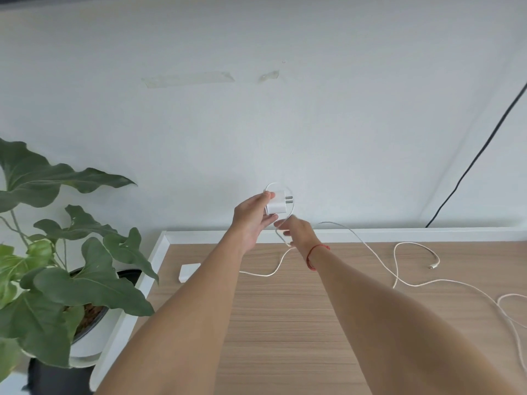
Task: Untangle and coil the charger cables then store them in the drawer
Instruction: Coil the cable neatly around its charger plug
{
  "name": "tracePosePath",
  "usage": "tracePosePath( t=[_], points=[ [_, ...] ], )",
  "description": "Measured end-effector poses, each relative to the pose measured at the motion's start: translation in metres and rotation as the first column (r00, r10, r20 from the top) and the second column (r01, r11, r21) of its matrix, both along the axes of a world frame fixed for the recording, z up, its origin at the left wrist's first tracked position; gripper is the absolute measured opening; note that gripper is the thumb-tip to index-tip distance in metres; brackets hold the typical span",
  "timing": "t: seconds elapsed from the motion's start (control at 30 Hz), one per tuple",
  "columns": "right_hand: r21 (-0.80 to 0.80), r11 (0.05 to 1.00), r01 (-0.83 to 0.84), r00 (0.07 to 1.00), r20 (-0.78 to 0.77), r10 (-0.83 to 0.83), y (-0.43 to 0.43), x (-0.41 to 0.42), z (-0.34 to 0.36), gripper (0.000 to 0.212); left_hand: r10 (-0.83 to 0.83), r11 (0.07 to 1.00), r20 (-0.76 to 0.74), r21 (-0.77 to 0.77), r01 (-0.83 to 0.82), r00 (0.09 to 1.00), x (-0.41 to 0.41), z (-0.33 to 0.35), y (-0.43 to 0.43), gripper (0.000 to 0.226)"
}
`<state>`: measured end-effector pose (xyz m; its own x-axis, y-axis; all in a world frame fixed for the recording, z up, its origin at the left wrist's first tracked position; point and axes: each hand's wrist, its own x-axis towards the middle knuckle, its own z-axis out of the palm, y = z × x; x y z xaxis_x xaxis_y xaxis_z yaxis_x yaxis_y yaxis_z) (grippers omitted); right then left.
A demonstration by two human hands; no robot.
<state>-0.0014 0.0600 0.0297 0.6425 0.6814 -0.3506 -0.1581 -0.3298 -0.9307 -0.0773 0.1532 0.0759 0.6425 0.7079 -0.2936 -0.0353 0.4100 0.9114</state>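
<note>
1. Nearest, at 6 o'clock, the wooden desk (285, 323) is crossed by both forearms. The white cable (397, 276) is trailed loosely over it towards 4 o'clock, well apart from the hands. Its free connector (432, 266) is lain flat near 3 o'clock.
2. A small white block (188, 271) is seen on the desk at 8 o'clock of the hands. Whether it is a second charger cannot be told.
3. Above the far edge of the desk, the charger plug (277, 205) is gripped between the thumb and fingers of the left hand (251, 220).
4. Just beside it, at 5 o'clock, the cable is pinched in the curled fingers of the right hand (298, 233), though the fingertips are blurred. A red thread bracelet (315, 253) is worn on that wrist.
5. The plug's prongs are pointed to 3 o'clock, so its long axis is laid roughly level, from 9 to 3. One loop of cable is already arched over it at 12 o'clock.
6. Coiling is judged to be barely begun. For a neat result, the plug should be kept steady, the slack fed in even turns, and the crossed lengths on the desk freed before they are drawn in.
7. No drawer is shown.
8. Farthest, the wall (285, 124) is marked by tape remnants (188, 79).
</note>
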Motion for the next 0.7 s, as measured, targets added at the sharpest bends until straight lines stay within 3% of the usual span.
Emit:
tracePosePath(
  t=[0.13, 0.23, 0.43, 0.53, 0.63, 0.7],
  points=[
    [0.207, 0.946, 0.249, 0.914, -0.375, -0.158, 0.002, 0.013, 0.012, 0.059, 0.033, 0.999, -0.01, -0.001, -0.033, 0.999, -0.001, -0.003, 0.002, 0.016],
    [0.197, 0.921, 0.336, 0.862, -0.459, -0.216, -0.003, 0.017, 0.016, 0.06, 0.057, 0.998, -0.022, 0.007, -0.057, 0.998, -0.003, -0.005, 0.002, 0.015],
    [0.137, 0.907, 0.398, 0.857, -0.409, -0.314, -0.003, 0.024, 0.011, 0.028, 0.058, 0.998, -0.076, -0.031, -0.061, 0.995, -0.007, -0.009, 0.001, 0.014],
    [-0.026, 0.949, 0.315, 0.927, -0.206, -0.313, 0.003, 0.03, 0.002, 0.023, 0.032, 0.997, -0.041, -0.072, -0.035, 0.999, -0.006, -0.006, -0.002, 0.013],
    [-0.24, 0.961, 0.137, 0.989, 0.092, -0.118, 0.006, 0.026, -0.008, 0.025, 0.033, 0.999, -0.042, -0.025, -0.035, 0.999, -0.002, -0.005, -0.003, 0.011],
    [-0.198, 0.98, -0.018, 1.0, 0.011, 0.02, 0.005, 0.017, -0.006, 0.019, 0.033, 0.999, -0.093, 0.001, -0.033, 0.995, -0.001, -0.004, -0.004, 0.013]
  ],
)
